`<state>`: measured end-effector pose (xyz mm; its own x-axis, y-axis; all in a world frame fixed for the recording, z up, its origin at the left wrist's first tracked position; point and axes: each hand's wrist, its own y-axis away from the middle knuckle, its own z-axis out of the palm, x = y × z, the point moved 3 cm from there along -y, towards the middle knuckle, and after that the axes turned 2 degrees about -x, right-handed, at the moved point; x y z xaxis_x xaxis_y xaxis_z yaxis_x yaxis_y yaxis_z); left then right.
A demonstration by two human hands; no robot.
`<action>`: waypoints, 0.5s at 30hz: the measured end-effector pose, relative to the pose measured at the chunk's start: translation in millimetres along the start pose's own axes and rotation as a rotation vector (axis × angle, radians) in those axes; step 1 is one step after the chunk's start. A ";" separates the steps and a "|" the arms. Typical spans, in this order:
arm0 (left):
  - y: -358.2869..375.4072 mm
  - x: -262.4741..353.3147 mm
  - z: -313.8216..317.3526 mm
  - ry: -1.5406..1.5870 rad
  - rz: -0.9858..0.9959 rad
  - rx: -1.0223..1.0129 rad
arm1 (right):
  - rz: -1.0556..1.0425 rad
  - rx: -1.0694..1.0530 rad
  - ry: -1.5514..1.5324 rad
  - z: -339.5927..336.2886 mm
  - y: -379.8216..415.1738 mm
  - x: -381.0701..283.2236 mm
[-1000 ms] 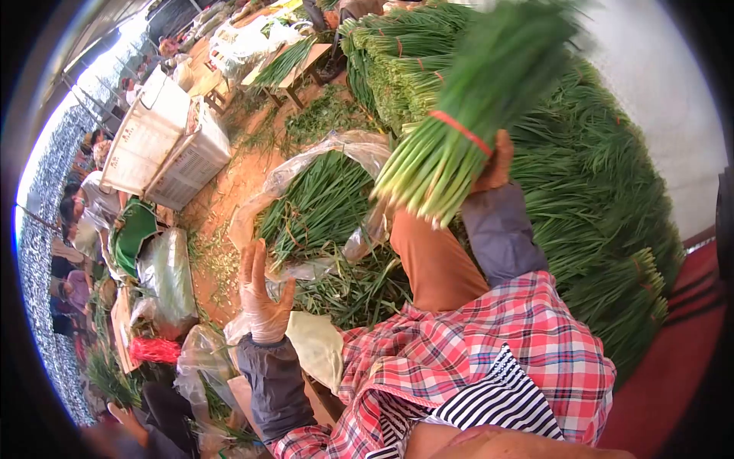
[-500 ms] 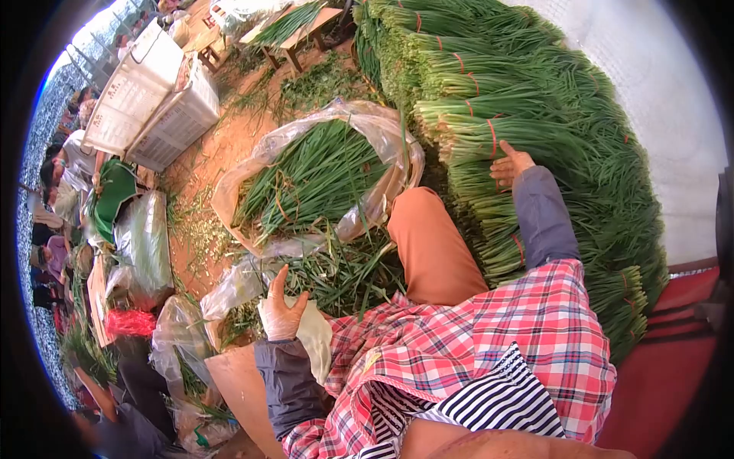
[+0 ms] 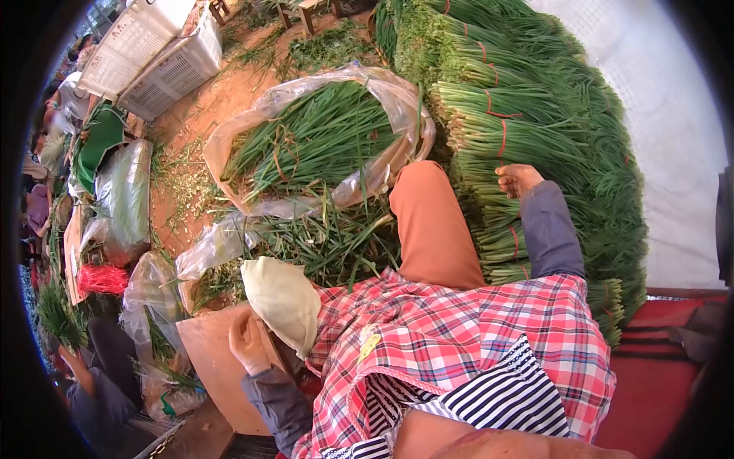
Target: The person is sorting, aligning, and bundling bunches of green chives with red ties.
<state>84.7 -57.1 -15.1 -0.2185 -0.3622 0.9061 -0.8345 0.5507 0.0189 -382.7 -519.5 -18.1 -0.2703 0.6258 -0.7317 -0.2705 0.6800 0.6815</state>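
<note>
My right hand is bare, in a grey sleeve. It hovers with curled fingers, holding nothing, just above a large stack of green chive bundles tied with red bands. My left hand, in a pale glove, rests with bent fingers on the edge of a wooden board. It is next to a cream cloth over my knee. Whether it grips the board I cannot tell. My orange trouser leg stretches between the two hands.
An open plastic bag of loose greens lies ahead on the dirt, with trimmings scattered before it. White crates stand at the far left. A bunch of red ties, plastic bags and other people are at the left. A red mat lies to the right.
My right hand set the raised bundle onto the stack, then drew back and curled. My left hand dropped from open in the air onto the wooden board. The view tilted down.
</note>
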 end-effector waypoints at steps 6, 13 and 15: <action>56.7 -57.9 -7.1 -0.006 -0.237 0.066 | -0.047 0.300 -0.207 44.8 -32.0 7.4; 56.3 -41.4 5.3 -0.061 -0.183 0.033 | -0.088 0.417 -0.316 46.8 -69.0 7.5; 56.4 -47.3 7.7 -0.002 -0.195 0.029 | -0.084 0.433 -0.379 44.6 -72.0 8.3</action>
<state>44.0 -14.6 -60.2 -0.0517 -0.4612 0.8858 -0.8752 0.4481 0.1822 -324.3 -546.2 -73.9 0.1066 0.6020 -0.7913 0.1474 0.7775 0.6114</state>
